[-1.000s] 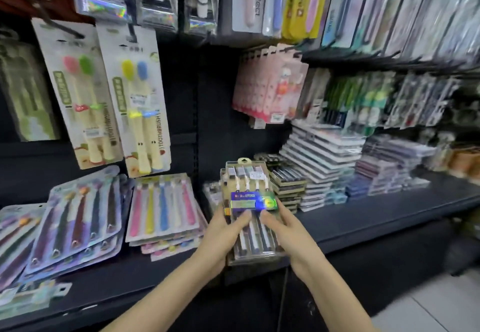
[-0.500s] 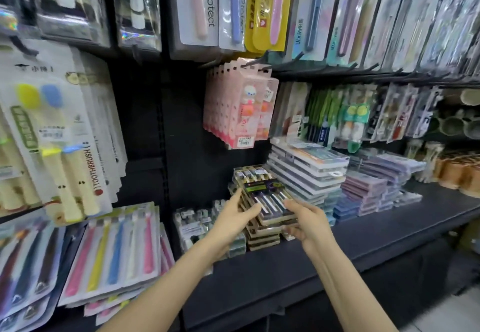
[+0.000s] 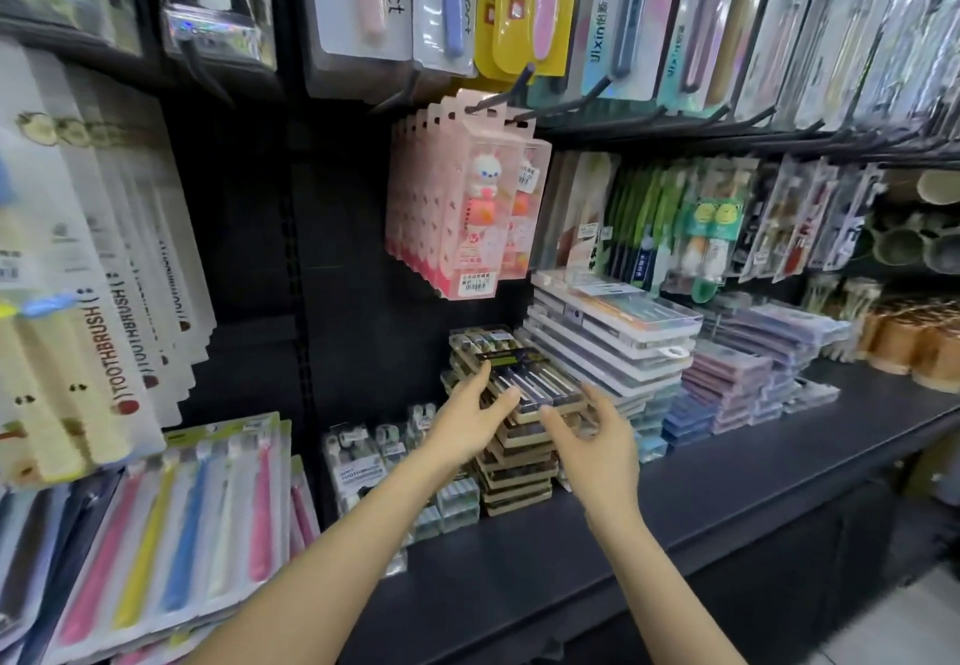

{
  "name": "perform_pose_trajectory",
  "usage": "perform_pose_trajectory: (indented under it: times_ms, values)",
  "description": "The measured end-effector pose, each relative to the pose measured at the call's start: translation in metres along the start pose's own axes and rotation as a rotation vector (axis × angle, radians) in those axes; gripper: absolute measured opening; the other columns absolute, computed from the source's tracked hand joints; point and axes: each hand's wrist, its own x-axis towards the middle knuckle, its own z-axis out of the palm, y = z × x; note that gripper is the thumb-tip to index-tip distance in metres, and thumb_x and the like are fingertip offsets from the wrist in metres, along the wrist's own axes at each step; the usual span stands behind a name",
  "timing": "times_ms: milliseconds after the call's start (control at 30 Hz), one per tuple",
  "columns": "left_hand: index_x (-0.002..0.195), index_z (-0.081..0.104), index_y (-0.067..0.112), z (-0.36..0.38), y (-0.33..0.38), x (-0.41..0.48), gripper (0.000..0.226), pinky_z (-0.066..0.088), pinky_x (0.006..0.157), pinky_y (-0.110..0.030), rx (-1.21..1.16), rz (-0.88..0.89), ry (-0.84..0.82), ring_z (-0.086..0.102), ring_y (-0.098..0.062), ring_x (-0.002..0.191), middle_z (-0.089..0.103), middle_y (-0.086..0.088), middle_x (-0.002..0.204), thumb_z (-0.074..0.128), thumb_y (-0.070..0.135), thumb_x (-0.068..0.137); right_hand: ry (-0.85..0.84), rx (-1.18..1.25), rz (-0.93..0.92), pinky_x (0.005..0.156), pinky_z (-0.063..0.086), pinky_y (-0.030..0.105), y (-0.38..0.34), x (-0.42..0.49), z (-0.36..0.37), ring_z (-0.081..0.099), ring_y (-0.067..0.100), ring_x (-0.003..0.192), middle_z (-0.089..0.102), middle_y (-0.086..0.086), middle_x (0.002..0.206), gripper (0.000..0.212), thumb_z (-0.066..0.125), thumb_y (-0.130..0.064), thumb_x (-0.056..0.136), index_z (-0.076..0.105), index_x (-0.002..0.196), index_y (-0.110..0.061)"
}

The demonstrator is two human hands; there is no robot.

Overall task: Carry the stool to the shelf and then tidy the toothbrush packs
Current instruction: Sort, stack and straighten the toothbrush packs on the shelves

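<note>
toothbrush pack (image 3: 522,376) lies slightly askew atop the brown stack (image 3: 517,477) on the black shelf (image 3: 597,555), left hand (image 3: 467,428) laying straight, close-set fingers on its left edge, right hand (image 3: 597,451) loose-fingered and spread beside its near corner, likely to square it.

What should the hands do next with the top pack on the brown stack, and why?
Probably nudge the top pack square with the brown stack. It lies on top but seems slightly askew; the left hand touches its left edge with straight fingers, and the right hand hovers open beside its near end, holding nothing.
</note>
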Motion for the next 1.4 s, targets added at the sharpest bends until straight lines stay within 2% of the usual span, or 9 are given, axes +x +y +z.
perform_pose_trajectory:
  times_ms: [167,367,533,667,800,900,967,1200,1400]
  values:
    - [0.151,0.015,0.017,0.003,0.001,0.016,0.072,0.021,0.114,-0.033,-0.025,-0.017,0.007,0.02,-0.02,0.143,0.016,-0.007,0.158,0.047,0.047,0.094,0.008,-0.135,-0.086,0.082,0.038,0.027,-0.001,0.004,0.012,0.053,0.019,0.104,0.045,0.01,0.132,0.062,0.065,-0.04,0.088,0.042,0.143,-0.022]
    - [0.148,0.027,0.018,-0.005,-0.001,-0.004,0.058,0.024,0.114,-0.031,-0.024,0.035,0.054,0.026,-0.016,0.141,0.027,-0.001,0.154,0.045,0.041,0.097,0.11,-0.46,-0.062,0.068,0.04,0.03,-0.004,-0.004,0.015,0.06,0.025,0.097,0.049,0.007,0.124,0.06,0.054,-0.051,0.091,0.037,0.144,-0.03]
    - [0.138,0.044,0.022,-0.038,-0.022,-0.06,0.044,0.034,0.092,-0.017,0.149,0.123,0.2,0.045,-0.004,0.112,0.045,0.002,0.136,0.049,0.035,0.096,0.231,-0.485,-0.291,0.056,0.039,0.028,-0.014,-0.041,0.026,0.062,0.025,0.079,0.06,0.009,0.106,0.042,0.068,-0.04,0.084,0.063,0.118,-0.017]
    - [0.128,0.055,0.021,-0.083,-0.055,-0.114,0.035,0.031,0.09,-0.013,0.289,0.194,0.339,0.046,-0.003,0.112,0.047,0.011,0.121,0.056,0.028,0.094,0.152,-0.415,-0.482,0.046,0.041,0.026,-0.026,-0.079,0.052,0.06,0.019,0.064,0.061,0.003,0.089,0.028,0.074,-0.035,0.08,0.068,0.101,-0.018]
    - [0.111,0.068,0.017,-0.142,-0.099,-0.178,0.022,0.043,0.091,-0.032,0.552,0.141,0.443,0.057,-0.023,0.111,0.06,-0.003,0.119,0.06,0.02,0.09,-0.011,-0.359,-0.628,0.049,0.045,0.023,-0.042,-0.12,0.09,0.062,0.014,0.066,0.064,-0.003,0.084,0.029,0.051,-0.045,0.082,0.07,0.087,-0.023]
    - [0.088,0.074,0.01,-0.187,-0.134,-0.225,0.018,0.055,0.066,-0.038,0.775,0.114,0.479,0.068,-0.035,0.085,0.067,-0.014,0.096,0.073,0.013,0.071,-0.161,-0.305,-0.686,0.049,0.046,0.019,-0.055,-0.154,0.124,0.062,0.011,0.063,0.064,-0.007,0.076,0.033,0.046,-0.047,0.081,0.072,0.079,-0.025]
    - [0.084,0.073,0.009,-0.219,-0.156,-0.26,0.025,0.054,0.057,-0.036,0.88,0.009,0.461,0.068,-0.036,0.08,0.066,-0.015,0.093,0.084,0.004,0.062,-0.254,-0.28,-0.717,0.055,0.049,0.019,-0.063,-0.182,0.154,0.065,0.012,0.067,0.067,-0.008,0.076,0.035,0.047,-0.047,0.08,0.073,0.079,-0.024]
    - [0.093,0.073,0.005,-0.31,-0.219,-0.361,0.034,0.056,0.062,-0.046,1.017,-0.229,0.496,0.066,-0.042,0.083,0.066,-0.02,0.098,0.085,0.004,0.061,-0.555,-0.39,-0.926,0.074,0.057,0.032,-0.09,-0.264,0.234,0.067,0.02,0.092,0.071,-0.001,0.098,0.054,0.042,-0.057,0.082,0.074,0.104,-0.02]
    - [0.116,0.066,0.009,-0.343,-0.257,-0.418,0.036,0.052,0.078,-0.045,0.969,-0.377,0.638,0.061,-0.039,0.098,0.063,-0.018,0.112,0.066,0.029,0.087,-0.481,-0.564,-1.068,0.09,0.051,0.049,-0.11,-0.295,0.274,0.063,0.035,0.097,0.066,0.011,0.099,0.057,0.037,-0.058,0.082,0.074,0.099,-0.018]
